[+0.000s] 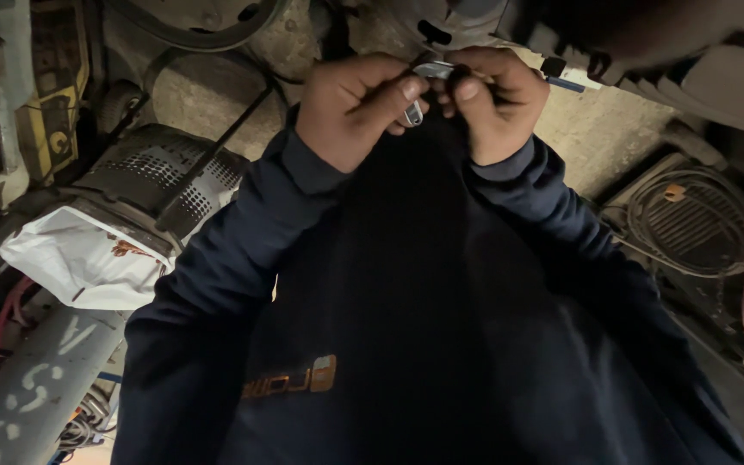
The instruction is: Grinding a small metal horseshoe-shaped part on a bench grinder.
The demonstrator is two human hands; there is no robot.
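Here, top centre of the frame, your left hand and right hand meet, both curled closed on one small metal piece. The piece is silvery, smooth and looped; its exact kind cannot be told. It lies pinched between the two hands, thumb and fingertips of each touching it, a short end hanging just below your left thumb. Both dark blue sleeves, soft knit fabric, run down to the lower frame.

Counted: two hands, one metal piece. At left sits one crumpled white plastic bag, just beside one perforated metal housing, rounded and dull grey. One pale grey pipe, cylindrical, crosses the lower left corner. At right, one coil of thin cable lies on a grating.
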